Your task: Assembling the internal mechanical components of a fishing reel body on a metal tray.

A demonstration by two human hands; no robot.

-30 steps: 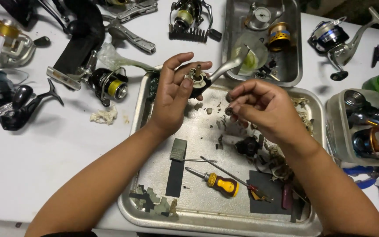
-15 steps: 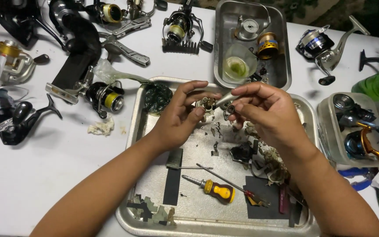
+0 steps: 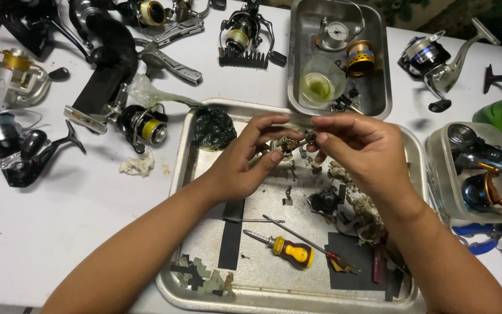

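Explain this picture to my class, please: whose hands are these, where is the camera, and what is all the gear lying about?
There is no machine here: a person works with two bare hands, filmed by a camera worn on the head, looking down. The left hand and right hand meet over a metal tray on a white table. Together they pinch a small metal part between the fingertips; its details are too small to make out. In the tray lie a yellow screwdriver, dark strips and loose bits. A second tray behind holds a gold spool and a clear cup. Several fishing reels lie around the table, with more in a clear tub on the right.
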